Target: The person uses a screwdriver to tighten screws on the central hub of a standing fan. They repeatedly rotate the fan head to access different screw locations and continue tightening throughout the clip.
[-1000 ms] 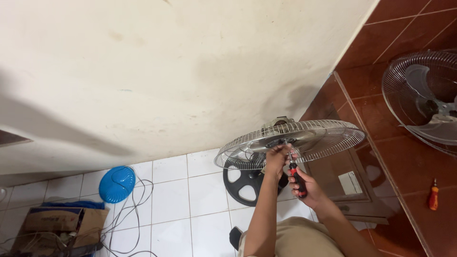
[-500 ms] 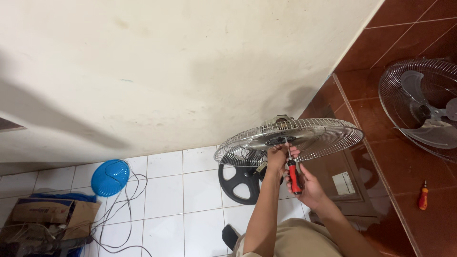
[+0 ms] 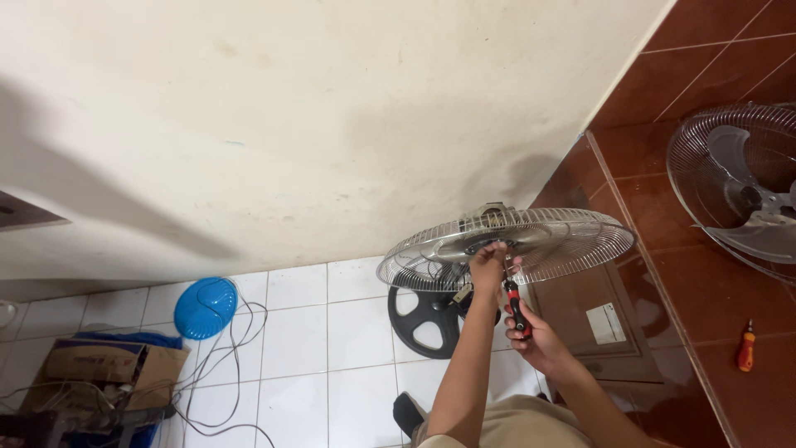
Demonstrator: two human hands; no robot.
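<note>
Partly hidden behind the wire fan guard [image 3: 506, 245], the left hand [image 3: 487, 264] grips its hub — fingertips obscured. Below it, the right hand [image 3: 537, 338] is clenched around a red-and-black screwdriver [image 3: 516, 305], shaft pointing up toward the hub — tip unseen.

Both forearms are bare up to the hands: the left hand [image 3: 487, 264] and the right hand [image 3: 537, 338] wear no gloves, rings or watch. Below the hands, beige clothing shows, and a dark shoe [image 3: 409, 412] beside it.
</note>
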